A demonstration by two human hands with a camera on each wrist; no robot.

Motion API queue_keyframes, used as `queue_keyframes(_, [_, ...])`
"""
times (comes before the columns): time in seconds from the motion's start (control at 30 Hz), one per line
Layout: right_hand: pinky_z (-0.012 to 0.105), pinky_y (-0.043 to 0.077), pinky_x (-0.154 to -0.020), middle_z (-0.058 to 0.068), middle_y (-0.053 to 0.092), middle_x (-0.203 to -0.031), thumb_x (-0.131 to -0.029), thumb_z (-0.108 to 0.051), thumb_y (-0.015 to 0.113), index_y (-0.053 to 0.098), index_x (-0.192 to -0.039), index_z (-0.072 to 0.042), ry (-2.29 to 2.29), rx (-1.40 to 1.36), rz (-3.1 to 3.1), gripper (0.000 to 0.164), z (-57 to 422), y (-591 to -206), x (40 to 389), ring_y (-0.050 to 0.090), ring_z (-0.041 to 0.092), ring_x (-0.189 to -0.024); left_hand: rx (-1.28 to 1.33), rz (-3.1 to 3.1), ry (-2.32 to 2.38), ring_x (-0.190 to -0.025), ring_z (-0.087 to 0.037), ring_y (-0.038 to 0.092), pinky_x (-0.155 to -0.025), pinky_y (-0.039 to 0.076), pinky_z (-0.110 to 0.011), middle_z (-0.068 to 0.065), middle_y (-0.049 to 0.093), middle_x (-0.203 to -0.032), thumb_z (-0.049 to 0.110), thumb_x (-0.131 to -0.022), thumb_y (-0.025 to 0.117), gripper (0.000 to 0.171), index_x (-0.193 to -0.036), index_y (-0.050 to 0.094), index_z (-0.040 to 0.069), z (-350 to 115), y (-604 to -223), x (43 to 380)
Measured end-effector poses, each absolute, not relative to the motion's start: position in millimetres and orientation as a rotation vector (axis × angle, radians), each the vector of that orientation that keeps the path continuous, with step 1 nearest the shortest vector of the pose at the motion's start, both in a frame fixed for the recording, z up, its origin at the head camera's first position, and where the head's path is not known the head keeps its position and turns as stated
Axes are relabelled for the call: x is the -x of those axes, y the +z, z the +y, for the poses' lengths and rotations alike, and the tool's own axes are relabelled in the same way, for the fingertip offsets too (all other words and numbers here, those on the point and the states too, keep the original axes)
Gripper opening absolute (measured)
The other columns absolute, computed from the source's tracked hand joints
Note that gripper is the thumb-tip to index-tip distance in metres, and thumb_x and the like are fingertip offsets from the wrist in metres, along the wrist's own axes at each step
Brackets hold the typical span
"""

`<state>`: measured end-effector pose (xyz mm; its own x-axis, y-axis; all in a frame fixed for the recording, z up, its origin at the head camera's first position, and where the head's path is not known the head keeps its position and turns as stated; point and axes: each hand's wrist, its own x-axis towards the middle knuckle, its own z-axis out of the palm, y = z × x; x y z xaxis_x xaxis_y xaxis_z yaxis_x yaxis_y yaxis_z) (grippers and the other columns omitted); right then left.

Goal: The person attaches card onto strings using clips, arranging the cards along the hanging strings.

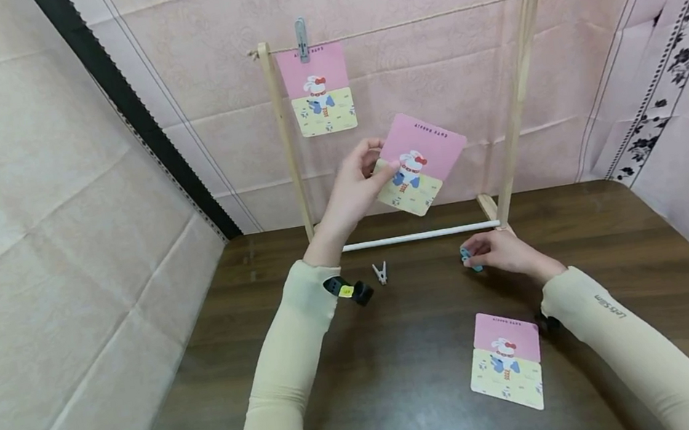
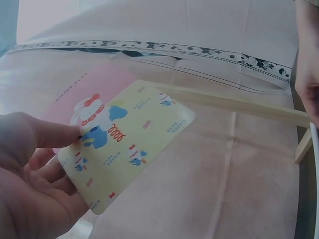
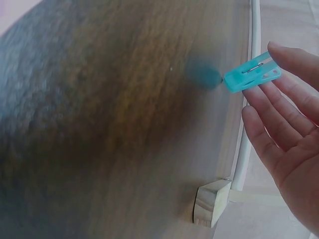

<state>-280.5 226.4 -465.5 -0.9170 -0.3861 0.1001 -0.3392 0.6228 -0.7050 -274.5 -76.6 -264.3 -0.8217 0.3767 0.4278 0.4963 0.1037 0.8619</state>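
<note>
My left hand [image 1: 358, 182] pinches a pink and yellow card [image 1: 429, 148] between thumb and fingers, tilted in the air inside the wooden frame [image 1: 517, 91]. The left wrist view shows the same card [image 2: 134, 139] with a printed rabbit. Just above the table, at the frame's right foot, my right hand [image 1: 503, 251] holds a blue-green clothespin [image 3: 251, 73] between thumb and fingertips. A matching card [image 1: 319, 104] hangs from the string [image 1: 410, 23] by a grey-blue clothespin [image 1: 302, 41]. Another such card [image 1: 505, 361] lies on the table near my right forearm.
A small pale clothespin [image 1: 380, 273] lies on the brown table [image 1: 404, 353], right of my left wrist. The frame's white bottom bar [image 1: 420, 236] runs along the table's back. Pink cloth [image 1: 194, 38] hangs behind and at both sides.
</note>
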Motion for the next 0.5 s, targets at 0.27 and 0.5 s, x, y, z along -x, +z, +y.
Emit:
queue_keyframes(0.27, [0.029,0.053,-0.072,0.006,0.071,-0.097,-0.091,-0.016,0.077,0.069,-0.113,0.000,-1.184,0.604,2.777,0.029,227.1,-465.8,281.1,0.067,0.018,-0.086,0.794,-2.054,-2.010,-0.093,-0.023,0.069,-0.080,0.056,-0.033,-0.016,0.072,-0.112,0.010,-0.098,0.066,0.030,-0.126,0.056,0.002,-67.6,-258.1,285.3])
queue_keyframes(0.5, [0.032,0.053,-0.074,0.007,0.071,-0.098,-0.091,-0.016,0.076,0.069,-0.114,0.001,-1.173,0.611,2.777,0.030,226.0,-464.1,279.3,0.067,0.018,-0.086,0.735,-1.945,-2.131,-0.091,-0.021,0.067,-0.078,0.052,-0.029,-0.017,0.072,-0.111,0.006,-0.097,0.067,0.030,-0.125,0.057,0.002,-62.7,-250.9,293.0])
